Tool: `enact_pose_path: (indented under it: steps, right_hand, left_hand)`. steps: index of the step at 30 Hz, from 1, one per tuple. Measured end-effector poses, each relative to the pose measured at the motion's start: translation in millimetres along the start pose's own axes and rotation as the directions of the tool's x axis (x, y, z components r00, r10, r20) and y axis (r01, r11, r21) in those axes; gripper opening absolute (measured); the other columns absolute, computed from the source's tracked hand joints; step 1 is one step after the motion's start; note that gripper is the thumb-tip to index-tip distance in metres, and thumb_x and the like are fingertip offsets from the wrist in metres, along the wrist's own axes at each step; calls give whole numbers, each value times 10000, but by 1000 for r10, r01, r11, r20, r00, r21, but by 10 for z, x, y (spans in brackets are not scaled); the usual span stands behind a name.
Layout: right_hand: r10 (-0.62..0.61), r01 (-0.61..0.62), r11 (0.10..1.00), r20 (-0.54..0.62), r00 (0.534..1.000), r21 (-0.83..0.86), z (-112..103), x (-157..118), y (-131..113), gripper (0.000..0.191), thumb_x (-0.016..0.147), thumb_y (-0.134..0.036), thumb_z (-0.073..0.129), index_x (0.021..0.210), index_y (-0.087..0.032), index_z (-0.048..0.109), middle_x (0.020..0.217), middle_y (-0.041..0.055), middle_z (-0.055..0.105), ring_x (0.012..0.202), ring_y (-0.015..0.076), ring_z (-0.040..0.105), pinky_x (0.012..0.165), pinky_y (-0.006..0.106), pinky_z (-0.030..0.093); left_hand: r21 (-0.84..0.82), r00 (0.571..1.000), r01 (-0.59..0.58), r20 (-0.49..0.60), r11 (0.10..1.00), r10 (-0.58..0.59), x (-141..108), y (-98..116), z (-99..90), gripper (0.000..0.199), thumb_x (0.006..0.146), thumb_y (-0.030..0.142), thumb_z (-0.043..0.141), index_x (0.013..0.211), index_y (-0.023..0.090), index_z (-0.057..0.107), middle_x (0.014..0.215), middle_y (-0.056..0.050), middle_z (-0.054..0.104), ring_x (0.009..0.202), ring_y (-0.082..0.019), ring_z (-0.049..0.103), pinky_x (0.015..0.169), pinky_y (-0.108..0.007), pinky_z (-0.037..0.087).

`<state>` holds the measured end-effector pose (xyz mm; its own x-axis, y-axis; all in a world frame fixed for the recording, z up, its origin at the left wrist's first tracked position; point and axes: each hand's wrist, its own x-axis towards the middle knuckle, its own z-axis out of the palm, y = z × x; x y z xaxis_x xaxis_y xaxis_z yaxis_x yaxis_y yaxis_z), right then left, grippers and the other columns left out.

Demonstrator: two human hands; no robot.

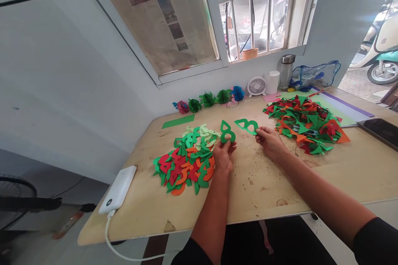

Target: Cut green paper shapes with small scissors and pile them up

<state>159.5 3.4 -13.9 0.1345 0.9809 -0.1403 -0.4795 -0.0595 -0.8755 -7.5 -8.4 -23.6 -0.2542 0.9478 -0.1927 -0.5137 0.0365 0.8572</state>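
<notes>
My left hand (224, 155) pinches the round end of a green paper cutout (231, 136), whose pointed loop faces the window. In my right hand (270, 143) is the edge of a second green cutout (244, 123), with its pointed loop to the left. The two cutouts are apart, above the middle of the wooden table (248, 194). Beside my left hand lies a pile of curved paper cutouts (186, 159) in green, red, orange and pale green. To the right of my right hand is a heap of pointed paper scraps (306, 118).
Along the wall stand several paper ornaments (207, 99), a small white fan (256, 86), a white cylinder (272, 82) and a glass bottle (286, 72). A green strip (178, 121) lies at the back left, a power bank (118, 189) at the left edge, a phone (381, 131) at the right.
</notes>
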Motion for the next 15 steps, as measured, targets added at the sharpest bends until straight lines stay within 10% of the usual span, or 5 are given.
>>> enact_pose_path:
  steps: [6,15]
  right_hand:
    - [-8,8,995,-6,1000,102,83,-72,-29,331,523,-328,823,684,-205,561,580,-34,534,510,88,480,485,239,382]
    - [-78,83,981,32,996,-174,214,-171,127,309,553,-422,756,668,-194,582,634,-9,559,578,110,496,503,234,361]
  left_hand:
    - [-19,996,81,39,997,-80,-92,-32,79,369,546,267,759,834,144,564,724,-40,687,650,-152,679,611,-242,501]
    - [120,995,-34,99,992,23,-231,-76,242,392,555,392,778,746,138,547,682,-28,642,623,-157,654,546,-242,475]
